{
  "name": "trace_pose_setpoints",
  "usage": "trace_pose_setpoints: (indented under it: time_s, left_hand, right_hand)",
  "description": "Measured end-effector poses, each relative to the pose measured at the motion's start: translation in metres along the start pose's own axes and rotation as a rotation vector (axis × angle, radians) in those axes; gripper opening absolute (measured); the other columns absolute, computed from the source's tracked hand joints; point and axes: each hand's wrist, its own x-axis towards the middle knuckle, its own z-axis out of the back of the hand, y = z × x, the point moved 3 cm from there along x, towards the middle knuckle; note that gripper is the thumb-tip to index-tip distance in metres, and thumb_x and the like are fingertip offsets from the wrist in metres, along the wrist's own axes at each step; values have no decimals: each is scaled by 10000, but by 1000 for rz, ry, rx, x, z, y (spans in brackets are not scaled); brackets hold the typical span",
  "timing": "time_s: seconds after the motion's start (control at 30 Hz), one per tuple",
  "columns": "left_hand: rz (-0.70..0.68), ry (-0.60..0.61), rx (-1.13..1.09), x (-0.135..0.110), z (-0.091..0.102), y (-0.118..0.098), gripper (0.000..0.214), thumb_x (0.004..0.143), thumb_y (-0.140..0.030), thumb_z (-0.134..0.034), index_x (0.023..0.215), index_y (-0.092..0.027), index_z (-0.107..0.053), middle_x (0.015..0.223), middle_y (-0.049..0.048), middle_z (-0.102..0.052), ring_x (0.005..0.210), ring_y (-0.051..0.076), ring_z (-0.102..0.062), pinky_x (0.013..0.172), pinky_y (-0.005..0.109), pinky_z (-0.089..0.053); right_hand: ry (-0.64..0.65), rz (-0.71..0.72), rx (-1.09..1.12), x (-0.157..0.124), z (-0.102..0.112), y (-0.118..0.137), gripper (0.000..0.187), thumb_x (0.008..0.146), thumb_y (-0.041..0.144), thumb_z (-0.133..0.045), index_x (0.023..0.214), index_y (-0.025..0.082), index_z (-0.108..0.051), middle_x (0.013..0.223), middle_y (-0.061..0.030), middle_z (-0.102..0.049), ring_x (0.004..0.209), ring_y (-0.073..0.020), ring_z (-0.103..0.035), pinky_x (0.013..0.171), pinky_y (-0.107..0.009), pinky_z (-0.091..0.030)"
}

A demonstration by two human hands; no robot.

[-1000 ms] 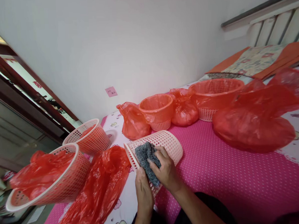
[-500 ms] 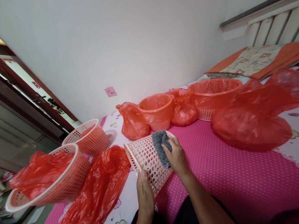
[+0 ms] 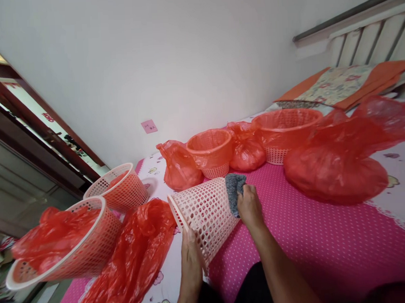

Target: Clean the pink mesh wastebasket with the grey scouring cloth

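A plain white wall (image 3: 197, 57) stands beyond the left hand (image 3: 191, 256) and the right hand (image 3: 250, 207). Beneath both spreads a pink dotted fabric cover (image 3: 315, 236) with white, flower-printed areas. To the right hand's right sits a bulging, translucent red plastic bag (image 3: 336, 176). Well left of the left hand, a tilted pink perforated plastic basket (image 3: 98, 243) holds crumpled red plastic; between that basket and the hand lies a limp, glossy red plastic bag (image 3: 136, 254).

Between the hands, a pale pink, round perforated plastic basket (image 3: 207, 212) lies on its side, rim toward the left hand, base toward the right. Beyond the right hand stand a wide basket draped in red plastic (image 3: 278, 155) and, further left, a smaller basket lined with red plastic (image 3: 215, 170).

The left hand grips the rim, some fingers hidden. The right hand's thumb and fingers pinch a fuzzy grey cloth (image 3: 235, 190) against the base end. Smallest, a square pink paper note (image 3: 149, 126) is on the wall, far beyond the left hand.
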Motion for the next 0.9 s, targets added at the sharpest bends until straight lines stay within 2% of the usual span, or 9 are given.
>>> trace_pose_setpoints:
  time_s: [0.07,0.23,0.33,0.43,0.53,0.63,0.77,0.9]
  left_hand:
    - [16,11,-31,3,0,-4,903,854,-736,-600,1533,-159,-452,1339,213,-707,1250,361,-670,1109,553,-496]
    - [5,106,2,7,-3,-16,751,851,-732,-599,1260,-114,-720,1225,202,-766,1199,381,-698,1102,565,-500]
    - [-12,140,46,7,-2,-22,734,847,-732,-609,1210,-111,-750,1218,193,-771,1229,384,-679,1141,575,-457]
    - [-46,116,106,5,1,-25,730,852,-733,-604,1192,-106,-759,1241,187,-763,1298,383,-631,1214,576,-351]
    - [-51,107,143,1,4,-24,717,851,-728,-614,1198,-117,-759,1284,178,-746,1344,377,-594,1253,565,-276]
    - [9,114,71,-1,5,-15,726,862,-711,-615,1301,-140,-705,1325,186,-723,1339,381,-599,1229,595,-316]
    - [62,52,3,1,12,0,815,858,-705,-629,1494,-204,-536,1404,196,-670,1319,386,-615,1181,622,-384]
    - [78,29,0,4,14,6,828,861,-706,-625,1519,-219,-504,1424,187,-659,1314,373,-622,1173,588,-414]
  right_hand:
    - [11,-41,-22,2,0,-8,222,874,104,-455,1020,177,-605,1030,-147,-596,966,-281,-609,868,-368,-483]
    - [3,-132,-15,5,-5,-30,220,852,96,-467,978,166,-633,974,-155,-614,860,-278,-622,790,-374,-475]
    - [-24,-147,13,6,-8,-37,210,848,116,-476,963,164,-645,951,-158,-624,831,-280,-628,775,-389,-484]
    - [-69,-142,57,7,-6,-36,273,848,147,-479,1065,160,-645,1015,-174,-646,921,-302,-643,826,-419,-506]
    - [-148,-68,182,8,1,-24,443,866,179,-489,1300,160,-573,1212,-180,-649,1119,-304,-625,956,-448,-509]
    - [-200,67,360,4,10,0,536,906,211,-511,1441,181,-498,1344,-165,-617,1235,-289,-589,1055,-487,-488]
    - [-114,205,427,-7,13,32,424,947,200,-509,1363,202,-589,1265,-144,-643,1185,-265,-620,1049,-479,-518]
    - [-82,313,452,-18,14,51,321,935,155,-539,1216,223,-676,1197,-119,-665,1179,-262,-628,1058,-479,-528]
